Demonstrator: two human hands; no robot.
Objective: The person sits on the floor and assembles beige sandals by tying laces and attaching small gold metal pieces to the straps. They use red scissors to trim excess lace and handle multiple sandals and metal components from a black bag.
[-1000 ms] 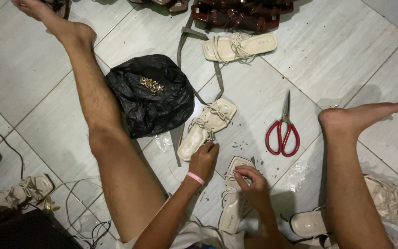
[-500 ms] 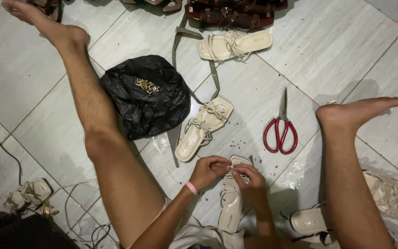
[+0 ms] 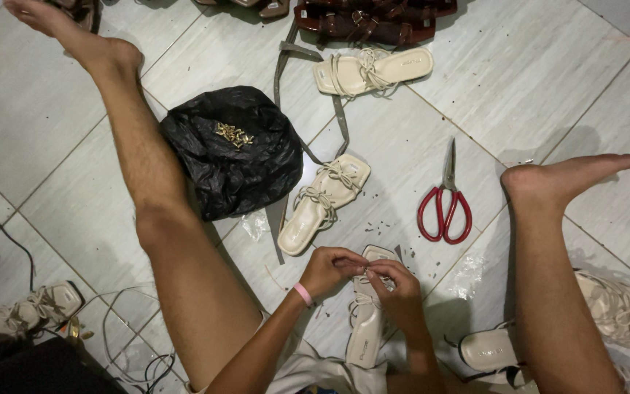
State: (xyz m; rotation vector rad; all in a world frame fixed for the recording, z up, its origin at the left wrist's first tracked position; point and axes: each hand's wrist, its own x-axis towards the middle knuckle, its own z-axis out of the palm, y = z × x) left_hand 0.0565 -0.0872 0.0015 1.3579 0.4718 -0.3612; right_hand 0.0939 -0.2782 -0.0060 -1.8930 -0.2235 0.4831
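Observation:
I sit on a tiled floor with my legs spread. Both hands meet over a cream strappy sandal [image 3: 364, 332] lying between my legs. My left hand [image 3: 332, 268], with a pink band at the wrist, pinches the sandal's thin laces near the toe. My right hand [image 3: 397, 290] grips the same laces from the other side. A second cream sandal [image 3: 322, 201] lies just beyond my hands, and a third [image 3: 372, 71] lies farther off. Red-handled scissors [image 3: 445, 208] rest to the right, apart from both hands.
A crumpled black plastic bag [image 3: 231, 153] with several small gold pieces on top lies by my left leg. Brown sandals [image 3: 373, 22] line the far edge. More cream sandals [image 3: 34, 310] lie at the left and at the right [image 3: 621, 314]. A black cable [image 3: 9, 237] runs at the left.
My left hand has moved from the nearby sandal to join the right hand on the laces of the sandal between my legs. The view has shifted slightly.

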